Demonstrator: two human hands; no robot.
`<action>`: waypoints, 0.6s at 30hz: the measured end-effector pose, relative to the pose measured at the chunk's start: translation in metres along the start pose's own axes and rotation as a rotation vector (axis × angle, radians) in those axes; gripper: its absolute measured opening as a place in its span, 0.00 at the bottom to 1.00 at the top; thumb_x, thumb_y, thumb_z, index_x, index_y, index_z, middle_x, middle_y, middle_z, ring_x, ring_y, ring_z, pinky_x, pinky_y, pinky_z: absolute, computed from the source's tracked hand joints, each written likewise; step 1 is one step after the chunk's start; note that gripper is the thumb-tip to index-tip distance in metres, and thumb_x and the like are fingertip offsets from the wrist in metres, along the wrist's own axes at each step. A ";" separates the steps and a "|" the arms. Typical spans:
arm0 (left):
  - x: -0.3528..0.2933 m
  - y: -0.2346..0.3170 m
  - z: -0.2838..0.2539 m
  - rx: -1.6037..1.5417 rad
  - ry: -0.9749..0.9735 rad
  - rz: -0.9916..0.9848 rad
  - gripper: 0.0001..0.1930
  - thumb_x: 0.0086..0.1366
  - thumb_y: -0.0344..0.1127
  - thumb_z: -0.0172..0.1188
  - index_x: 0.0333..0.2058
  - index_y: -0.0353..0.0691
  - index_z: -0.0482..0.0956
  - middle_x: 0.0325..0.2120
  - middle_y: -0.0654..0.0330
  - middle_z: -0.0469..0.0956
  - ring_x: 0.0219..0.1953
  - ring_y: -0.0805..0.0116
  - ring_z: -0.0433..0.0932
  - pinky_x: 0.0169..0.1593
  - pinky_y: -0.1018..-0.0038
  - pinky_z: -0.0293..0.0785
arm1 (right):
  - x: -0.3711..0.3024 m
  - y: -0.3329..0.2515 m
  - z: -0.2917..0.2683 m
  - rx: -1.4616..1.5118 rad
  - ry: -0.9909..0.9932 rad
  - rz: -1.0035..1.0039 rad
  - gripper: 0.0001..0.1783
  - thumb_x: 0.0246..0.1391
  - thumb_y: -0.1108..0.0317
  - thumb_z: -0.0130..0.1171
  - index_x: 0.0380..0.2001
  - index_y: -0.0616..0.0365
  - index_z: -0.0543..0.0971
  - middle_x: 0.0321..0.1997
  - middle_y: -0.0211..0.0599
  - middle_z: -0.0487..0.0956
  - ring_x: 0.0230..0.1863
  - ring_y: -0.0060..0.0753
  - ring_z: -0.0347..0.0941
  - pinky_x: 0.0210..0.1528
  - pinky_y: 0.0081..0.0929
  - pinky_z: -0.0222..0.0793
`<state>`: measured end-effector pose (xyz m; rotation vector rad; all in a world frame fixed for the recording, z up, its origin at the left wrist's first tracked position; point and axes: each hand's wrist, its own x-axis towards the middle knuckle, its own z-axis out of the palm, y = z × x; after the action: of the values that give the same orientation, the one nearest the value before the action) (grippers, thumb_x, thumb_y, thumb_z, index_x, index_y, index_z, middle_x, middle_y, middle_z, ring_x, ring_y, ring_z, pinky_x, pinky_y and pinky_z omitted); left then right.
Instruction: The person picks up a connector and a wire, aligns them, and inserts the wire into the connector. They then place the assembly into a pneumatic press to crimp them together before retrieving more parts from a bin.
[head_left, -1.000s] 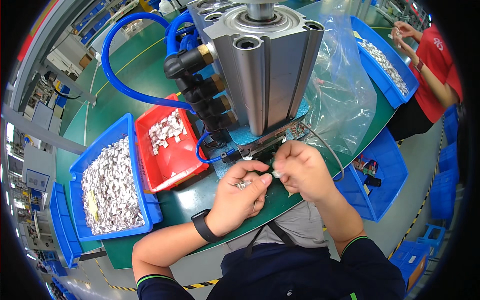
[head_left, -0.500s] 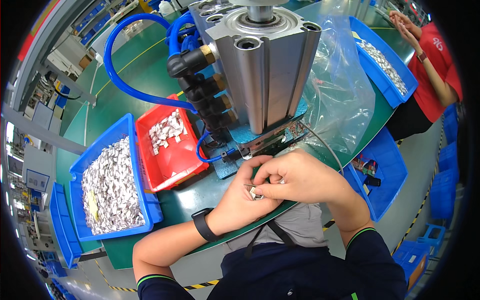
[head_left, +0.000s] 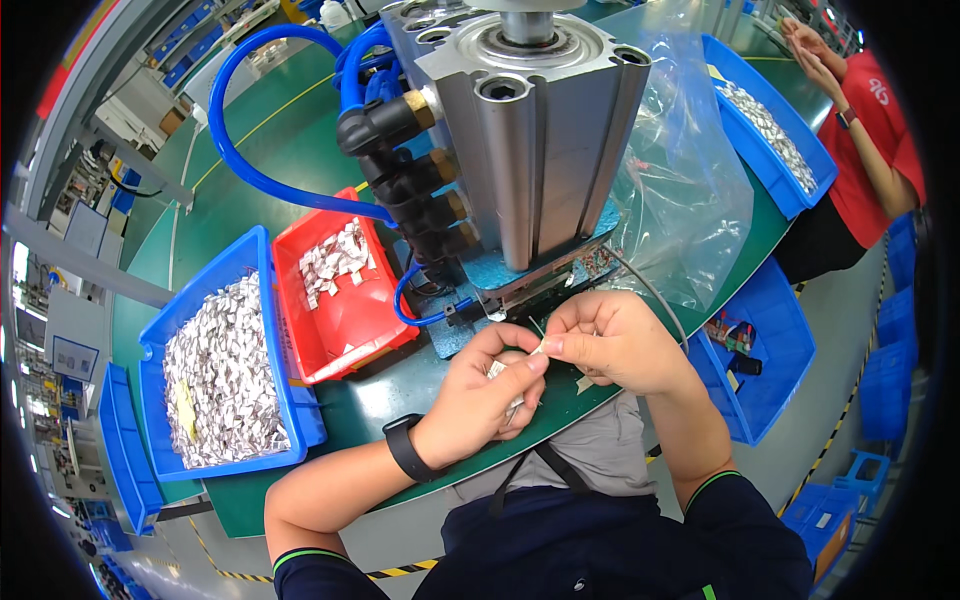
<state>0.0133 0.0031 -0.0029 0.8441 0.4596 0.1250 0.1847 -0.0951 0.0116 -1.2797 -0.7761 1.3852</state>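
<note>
My left hand (head_left: 482, 392) is half closed around several small whitish pieces (head_left: 496, 370), which show between its fingers. My right hand (head_left: 622, 345) pinches one small pale piece (head_left: 543, 349) with a thin lead sticking up from it, right at the left fingertips. What kind of part these are is too small to tell. Both hands are just in front of the metal press (head_left: 540, 150), near the table's front edge. A red bin (head_left: 345, 345) with a few similar white pieces lies left of the press. Beside it stands a blue bin (head_left: 305, 425) heaped with them.
Blue air hoses (head_left: 225, 130) loop from the press's left side. A clear plastic bag (head_left: 690, 210) lies to its right, with another blue bin (head_left: 740, 130) beyond. A lower blue bin (head_left: 775, 370) holds dark objects. A person in a red shirt (head_left: 875, 120) is at the far right.
My hands have come apart from their overlap. The right has drawn back slightly to the right, its pinch now at the left fingertips, and the left fingers have curled in over the pieces.
</note>
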 end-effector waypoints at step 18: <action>0.000 -0.005 -0.001 -0.059 0.059 0.094 0.06 0.70 0.37 0.49 0.39 0.42 0.66 0.19 0.63 0.68 0.12 0.80 0.58 0.14 0.82 0.48 | 0.013 0.001 0.007 0.213 0.196 -0.052 0.10 0.53 0.69 0.60 0.25 0.65 0.75 0.14 0.26 0.67 0.11 0.10 0.54 0.11 0.15 0.44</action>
<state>0.0129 0.0002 -0.0072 0.8054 0.4694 0.2498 0.1795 -0.0812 0.0087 -1.1979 -0.5100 1.2439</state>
